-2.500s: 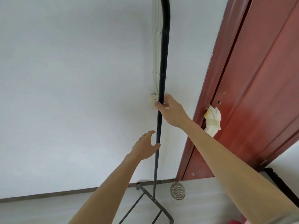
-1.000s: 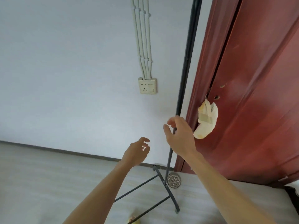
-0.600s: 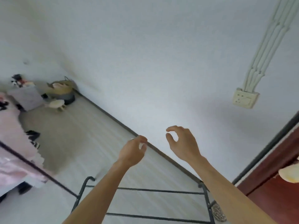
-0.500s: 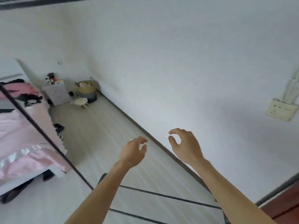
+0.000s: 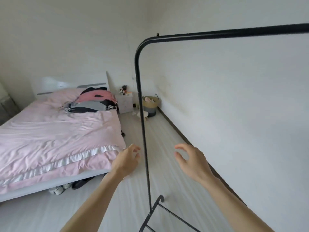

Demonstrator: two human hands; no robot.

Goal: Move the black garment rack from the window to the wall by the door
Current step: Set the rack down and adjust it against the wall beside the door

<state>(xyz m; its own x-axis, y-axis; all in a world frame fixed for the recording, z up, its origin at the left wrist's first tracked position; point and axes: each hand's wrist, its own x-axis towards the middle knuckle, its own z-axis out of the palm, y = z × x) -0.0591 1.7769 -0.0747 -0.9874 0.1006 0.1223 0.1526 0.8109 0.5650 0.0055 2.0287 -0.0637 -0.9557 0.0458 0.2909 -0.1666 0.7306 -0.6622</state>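
The black garment rack (image 5: 141, 104) stands on the floor alongside the white wall (image 5: 242, 101) on the right. Its left upright runs down the middle of the view, its top bar (image 5: 234, 33) crosses to the right edge, and its foot (image 5: 155, 206) rests on the floor. No clothes hang on it. My left hand (image 5: 127, 160) hovers just left of the upright, fingers loosely curled, holding nothing. My right hand (image 5: 192, 159) is to the right of the upright, fingers apart, touching nothing. The door is out of view.
A bed with pink bedding (image 5: 55, 131) and a pile of clothes (image 5: 95, 101) fills the left. Shoes (image 5: 60, 188) lie under its near edge. A small nightstand (image 5: 124, 102) and a woven basket (image 5: 150, 104) stand at the far end. Pale floor (image 5: 167, 131) runs between bed and wall.
My right hand has let go of the rack's right upright. The view has swung left from the door and socket to the rack's left upright and the bed. Both hands stay raised and empty.
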